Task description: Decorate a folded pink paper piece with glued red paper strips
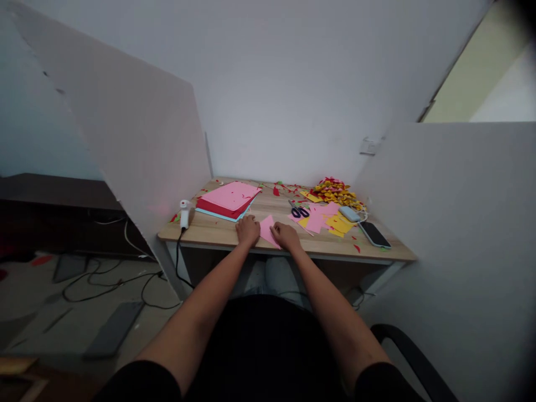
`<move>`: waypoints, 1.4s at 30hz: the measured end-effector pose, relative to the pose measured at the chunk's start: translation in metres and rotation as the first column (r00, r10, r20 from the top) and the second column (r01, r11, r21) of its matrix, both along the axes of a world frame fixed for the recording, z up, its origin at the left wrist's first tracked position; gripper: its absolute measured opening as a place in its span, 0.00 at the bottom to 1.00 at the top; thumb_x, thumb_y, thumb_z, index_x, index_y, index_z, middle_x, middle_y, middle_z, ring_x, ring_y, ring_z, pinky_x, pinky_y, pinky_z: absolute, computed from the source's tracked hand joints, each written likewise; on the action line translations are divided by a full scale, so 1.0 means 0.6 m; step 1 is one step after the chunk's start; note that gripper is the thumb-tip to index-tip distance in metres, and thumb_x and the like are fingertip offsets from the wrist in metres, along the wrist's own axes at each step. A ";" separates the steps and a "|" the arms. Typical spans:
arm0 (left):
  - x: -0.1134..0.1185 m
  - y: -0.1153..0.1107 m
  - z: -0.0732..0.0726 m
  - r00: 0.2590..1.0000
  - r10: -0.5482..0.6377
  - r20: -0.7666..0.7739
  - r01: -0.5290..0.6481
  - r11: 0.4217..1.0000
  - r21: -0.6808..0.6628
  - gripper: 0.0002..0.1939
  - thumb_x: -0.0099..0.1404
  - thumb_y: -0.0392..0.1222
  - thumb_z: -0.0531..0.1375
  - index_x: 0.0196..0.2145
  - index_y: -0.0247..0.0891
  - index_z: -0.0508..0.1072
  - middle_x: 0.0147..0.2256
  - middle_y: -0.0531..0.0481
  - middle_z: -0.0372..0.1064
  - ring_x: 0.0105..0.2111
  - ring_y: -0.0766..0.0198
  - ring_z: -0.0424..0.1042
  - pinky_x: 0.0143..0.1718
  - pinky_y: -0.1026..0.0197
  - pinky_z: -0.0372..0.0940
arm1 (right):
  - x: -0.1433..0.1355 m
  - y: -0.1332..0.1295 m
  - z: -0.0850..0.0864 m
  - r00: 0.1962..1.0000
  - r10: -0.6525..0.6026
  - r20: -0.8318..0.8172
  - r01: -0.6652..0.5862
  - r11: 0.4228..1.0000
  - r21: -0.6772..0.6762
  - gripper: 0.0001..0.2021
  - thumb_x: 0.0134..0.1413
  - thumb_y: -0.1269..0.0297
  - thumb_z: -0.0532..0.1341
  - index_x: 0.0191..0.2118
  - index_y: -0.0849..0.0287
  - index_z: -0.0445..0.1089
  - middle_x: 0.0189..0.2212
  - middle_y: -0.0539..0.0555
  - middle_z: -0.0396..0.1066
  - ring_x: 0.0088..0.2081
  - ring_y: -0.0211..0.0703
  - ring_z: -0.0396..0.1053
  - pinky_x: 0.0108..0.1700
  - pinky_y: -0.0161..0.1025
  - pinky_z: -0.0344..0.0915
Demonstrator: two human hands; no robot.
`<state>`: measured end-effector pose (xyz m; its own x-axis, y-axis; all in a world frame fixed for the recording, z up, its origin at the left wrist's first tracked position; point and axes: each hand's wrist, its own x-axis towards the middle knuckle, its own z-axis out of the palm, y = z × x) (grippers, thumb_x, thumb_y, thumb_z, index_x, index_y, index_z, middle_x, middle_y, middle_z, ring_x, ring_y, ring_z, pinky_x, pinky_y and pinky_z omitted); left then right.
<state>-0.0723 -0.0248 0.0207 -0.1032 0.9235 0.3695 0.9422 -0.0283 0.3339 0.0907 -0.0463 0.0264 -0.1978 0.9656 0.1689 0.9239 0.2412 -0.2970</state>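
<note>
A small pink paper [268, 231] lies at the desk's front edge between my two hands. My left hand [248, 230] rests at its left edge, fingers bent and close together over the desk; what is under the fingertips is hidden. My right hand [285, 235] has its curled fingers on the paper's right side, pinching it. Behind and to the right are dark-handled scissors [300, 212], beside loose pink pieces [316, 219] and yellow pieces [340, 224].
A stack of pink sheets [230, 195] over red and blue ones lies at the left. A heap of cut paper [337, 192] stands back right, near a phone [374, 234] and a pale blue device [349, 214]. A white corded device [184, 214] is at the left edge.
</note>
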 end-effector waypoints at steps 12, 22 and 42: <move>-0.008 0.004 0.008 0.992 -0.047 0.120 0.063 0.990 -0.129 0.18 0.71 0.48 0.60 0.54 0.37 0.71 0.52 0.42 0.71 0.48 0.57 0.74 0.49 0.48 0.72 | 0.015 -0.003 -0.013 0.980 0.171 -0.103 -0.175 0.984 -0.038 0.17 0.65 0.55 0.63 0.53 0.60 0.71 0.49 0.57 0.73 0.47 0.47 0.74 0.50 0.51 0.73; -0.002 -0.010 0.006 0.985 -0.172 -0.014 0.171 0.984 -0.038 0.17 0.71 0.47 0.60 0.54 0.38 0.72 0.57 0.41 0.68 0.55 0.53 0.70 0.56 0.43 0.67 | 0.034 0.021 -0.028 0.910 -0.032 -0.413 0.050 0.998 0.032 0.17 0.66 0.57 0.62 0.55 0.60 0.70 0.51 0.57 0.72 0.47 0.47 0.74 0.48 0.49 0.74; 0.014 0.007 -0.011 0.938 -0.324 -0.122 0.300 0.937 -0.181 0.26 0.70 0.50 0.60 0.62 0.39 0.66 0.64 0.39 0.60 0.62 0.46 0.63 0.62 0.35 0.60 | 0.029 0.009 -0.025 0.931 0.016 -0.366 -0.001 0.999 0.042 0.16 0.66 0.58 0.62 0.54 0.60 0.71 0.52 0.57 0.72 0.49 0.48 0.73 0.51 0.51 0.73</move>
